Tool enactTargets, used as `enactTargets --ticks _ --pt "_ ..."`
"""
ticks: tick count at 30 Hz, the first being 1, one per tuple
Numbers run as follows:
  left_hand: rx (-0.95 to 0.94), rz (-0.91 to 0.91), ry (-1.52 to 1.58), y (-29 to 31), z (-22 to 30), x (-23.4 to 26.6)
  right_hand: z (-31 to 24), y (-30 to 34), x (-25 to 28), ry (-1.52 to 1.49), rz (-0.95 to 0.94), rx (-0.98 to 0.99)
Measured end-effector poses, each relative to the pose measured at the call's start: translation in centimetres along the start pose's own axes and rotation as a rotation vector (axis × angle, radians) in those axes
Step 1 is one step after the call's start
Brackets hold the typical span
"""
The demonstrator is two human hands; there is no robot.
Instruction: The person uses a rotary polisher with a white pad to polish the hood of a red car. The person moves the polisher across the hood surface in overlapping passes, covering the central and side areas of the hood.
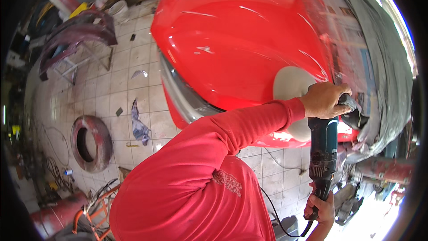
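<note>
A dark teal and black power polisher point(323, 145) stretches along the right side of the red car's front. My left hand point(327, 100) is closed around its black front grip point(347, 102), with the red-sleeved arm reaching across. At the rear handle, my right hand point(322, 207) wraps round the black grip, from which a cord hangs. The polisher's round off-white pad point(290, 80) lies against the glossy red bodywork point(232, 44); my left forearm and hand hide part of it. Whether the pad spins, I cannot tell.
Grey sheeting point(383, 62) covers the car at the right. The headlight point(185, 93) faces left. A tyre point(91, 143), a crumpled rag point(139, 125) and cables are on the tiled floor point(120, 85). A maroon bumper point(80, 33) rests on a stand.
</note>
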State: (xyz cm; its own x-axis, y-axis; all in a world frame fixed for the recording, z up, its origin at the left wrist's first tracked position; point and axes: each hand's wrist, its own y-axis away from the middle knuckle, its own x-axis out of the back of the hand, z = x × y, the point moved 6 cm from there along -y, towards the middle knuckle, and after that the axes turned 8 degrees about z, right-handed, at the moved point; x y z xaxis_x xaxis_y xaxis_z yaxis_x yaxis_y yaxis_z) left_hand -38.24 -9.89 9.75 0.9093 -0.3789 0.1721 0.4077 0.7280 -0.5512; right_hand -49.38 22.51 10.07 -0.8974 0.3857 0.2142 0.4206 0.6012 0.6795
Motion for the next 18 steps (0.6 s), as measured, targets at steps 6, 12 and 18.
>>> enactTargets --ticks 6,12,18 --pt "0.002 0.238 -0.082 4.1 -1.1 16.5 -4.7 -2.3 -10.7 0.309 -0.269 0.023" --pt "0.078 0.442 -0.198 9.6 -1.8 33.1 -8.3 -4.7 -24.5 0.612 -0.467 0.138" --pt "0.115 0.537 -0.304 9.0 -2.4 38.0 -13.6 -3.6 -27.4 0.769 -0.429 0.581"
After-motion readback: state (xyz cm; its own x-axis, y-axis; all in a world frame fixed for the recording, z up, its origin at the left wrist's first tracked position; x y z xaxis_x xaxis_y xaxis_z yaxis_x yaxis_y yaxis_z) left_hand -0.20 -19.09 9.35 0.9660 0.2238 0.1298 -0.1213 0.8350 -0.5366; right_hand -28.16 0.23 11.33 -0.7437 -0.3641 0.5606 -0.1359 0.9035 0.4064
